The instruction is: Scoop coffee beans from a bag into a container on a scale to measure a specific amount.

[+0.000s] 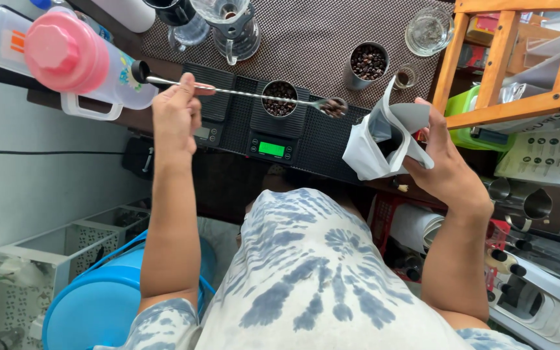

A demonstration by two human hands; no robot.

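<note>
My left hand [176,116] grips one long spoon [247,94], its bowl centre-frame beside the bag [374,146] clasped in my right hand [445,165]. Two bean cups [280,98].

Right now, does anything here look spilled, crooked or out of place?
Nothing stands out. The left hand holds a long spoon level, its bowl of coffee beans between the cup on the scale and the white bag in the right hand. No loose beans show on the black mat.
</note>
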